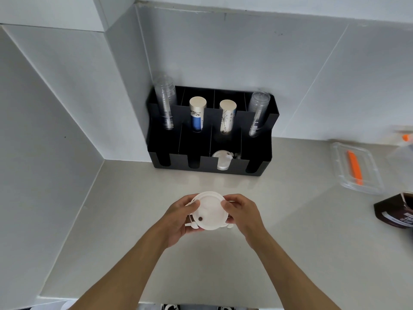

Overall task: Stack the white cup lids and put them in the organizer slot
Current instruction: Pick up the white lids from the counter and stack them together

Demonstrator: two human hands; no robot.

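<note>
A stack of white cup lids is held above the counter, in front of the black organizer. My left hand grips the stack's left side and underside. My right hand pinches its right edge. Small plug tabs stick out below the stack. Other white lids lie in the organizer's front slot, third from the left. The other front slots look dark and I see nothing in them.
The organizer's back slots hold two clear cup stacks and two paper cup stacks. At the right stand a clear container with an orange tool and a brown box. Walls close the corner behind and left.
</note>
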